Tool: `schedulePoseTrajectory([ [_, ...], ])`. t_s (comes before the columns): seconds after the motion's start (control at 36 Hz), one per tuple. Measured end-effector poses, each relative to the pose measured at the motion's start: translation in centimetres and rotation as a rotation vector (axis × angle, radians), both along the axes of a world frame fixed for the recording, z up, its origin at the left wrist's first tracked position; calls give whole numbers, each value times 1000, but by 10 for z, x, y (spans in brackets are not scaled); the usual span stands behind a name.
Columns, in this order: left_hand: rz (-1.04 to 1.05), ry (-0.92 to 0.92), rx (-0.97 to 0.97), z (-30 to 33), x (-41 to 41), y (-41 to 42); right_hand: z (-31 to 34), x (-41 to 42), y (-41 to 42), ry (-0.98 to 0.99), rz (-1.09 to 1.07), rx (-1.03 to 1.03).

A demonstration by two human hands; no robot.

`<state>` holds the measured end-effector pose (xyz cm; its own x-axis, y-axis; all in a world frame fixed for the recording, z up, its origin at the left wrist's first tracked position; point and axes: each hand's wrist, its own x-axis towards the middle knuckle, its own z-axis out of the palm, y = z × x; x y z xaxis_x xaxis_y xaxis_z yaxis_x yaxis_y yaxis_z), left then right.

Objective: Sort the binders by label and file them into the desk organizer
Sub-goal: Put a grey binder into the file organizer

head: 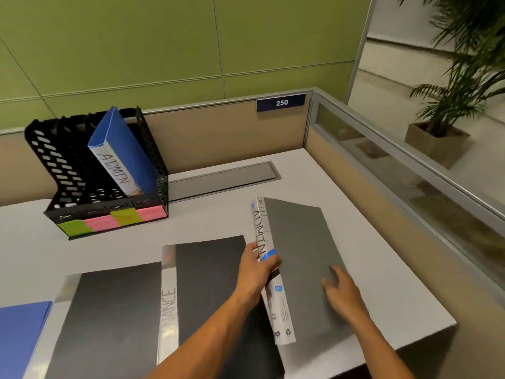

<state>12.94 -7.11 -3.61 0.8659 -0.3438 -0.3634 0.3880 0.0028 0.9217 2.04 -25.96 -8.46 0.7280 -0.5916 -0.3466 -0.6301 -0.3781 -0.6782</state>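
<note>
A black perforated desk organizer (57,165) stands at the back left, with green and pink sticky notes along its front edge. A blue binder labelled ADMIN (128,149) leans in its right-most slot. My left hand (255,272) grips the white spine of a grey binder labelled ADMIN (297,242), which is tilted up on the desk. My right hand (340,291) rests with spread fingers on that binder's grey cover. A black binder (210,272) with a spine reading NANCE lies flat to the left, beside another black binder (109,324). A blue binder (19,335) shows at the lower left corner.
The white desk (328,181) has a grey cable flap (221,179) behind the binders. Low partition walls with a "250" sign (281,102) close the back and right sides. A potted plant (448,116) stands beyond the right partition.
</note>
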Motion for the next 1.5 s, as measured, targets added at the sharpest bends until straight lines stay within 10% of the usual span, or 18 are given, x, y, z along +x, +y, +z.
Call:
schedulePoseTrajectory([
  [0.39, 168, -725, 141, 84, 1, 52, 163, 63, 122, -491, 361, 408],
  [0.69, 152, -848, 83, 108, 30, 112, 202, 114, 204, -557, 260, 15],
  [1.14, -65, -948, 54, 109, 112, 229, 223, 188, 281, -799, 219, -11],
  [1.5, 128, -937, 530, 37, 232, 330, 239, 246, 321, -859, 248, -52],
])
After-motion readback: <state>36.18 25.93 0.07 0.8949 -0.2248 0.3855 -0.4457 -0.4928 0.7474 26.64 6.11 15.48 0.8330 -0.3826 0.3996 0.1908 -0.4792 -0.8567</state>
